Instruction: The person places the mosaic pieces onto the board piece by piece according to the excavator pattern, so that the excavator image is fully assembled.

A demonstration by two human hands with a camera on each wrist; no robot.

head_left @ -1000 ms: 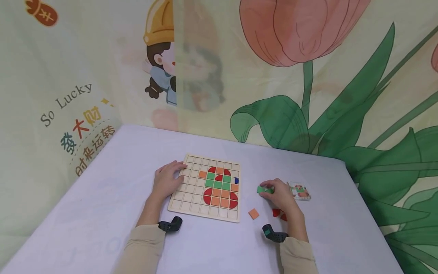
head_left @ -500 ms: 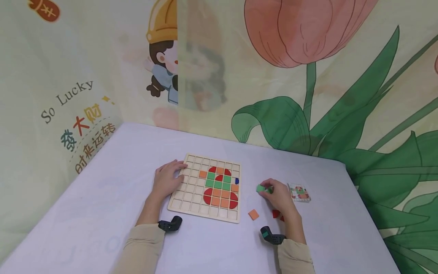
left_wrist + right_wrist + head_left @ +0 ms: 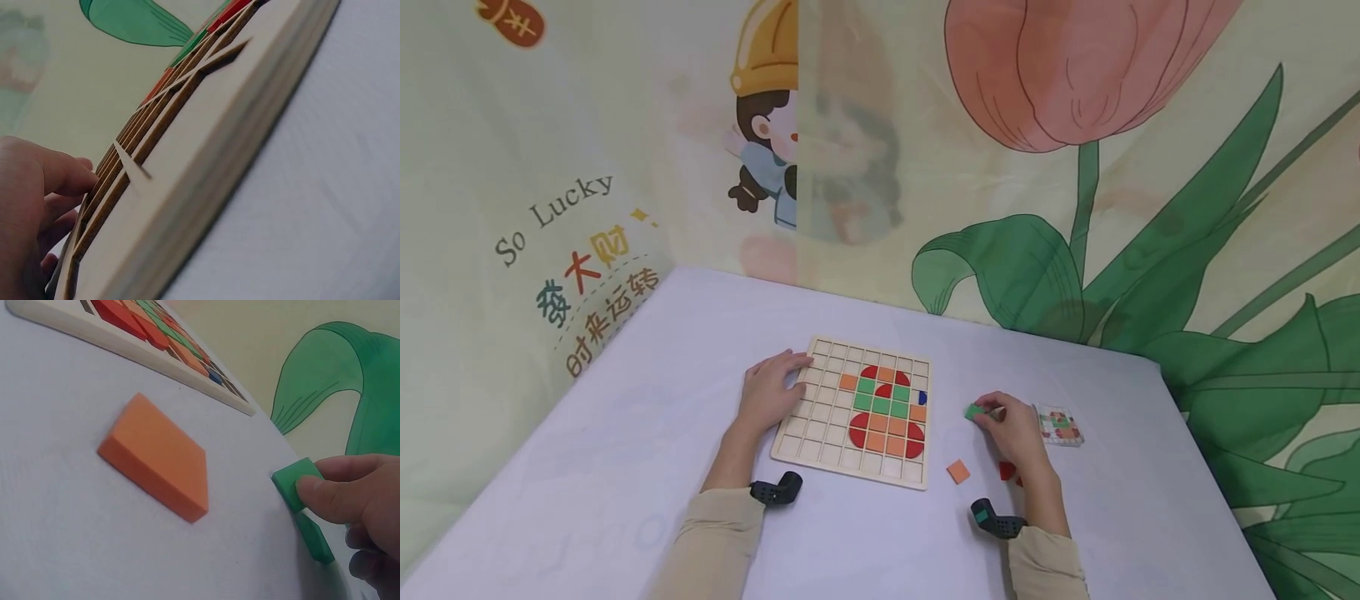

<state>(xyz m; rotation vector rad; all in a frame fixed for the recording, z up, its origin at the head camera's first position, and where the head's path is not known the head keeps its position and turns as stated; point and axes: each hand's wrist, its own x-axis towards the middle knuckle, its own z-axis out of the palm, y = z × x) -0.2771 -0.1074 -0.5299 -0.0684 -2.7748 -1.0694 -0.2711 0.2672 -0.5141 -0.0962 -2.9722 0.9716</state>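
Observation:
A wooden grid board lies mid-table with red, orange and green tiles set in its right columns. My left hand rests on the board's left edge, fingers laid over the grid cells. To the right of the board my right hand pinches green tiles between thumb and fingers; in the right wrist view two green tiles show in the grip. A loose orange square tile lies on the table near that hand.
Red tiles lie partly hidden under my right wrist. A small pattern card sits right of the right hand. The white table ends at a printed fabric backdrop behind and left.
My right hand with the green tiles has shifted slightly and tilted them; the left hand and the board stay put. The head view drifted a little.

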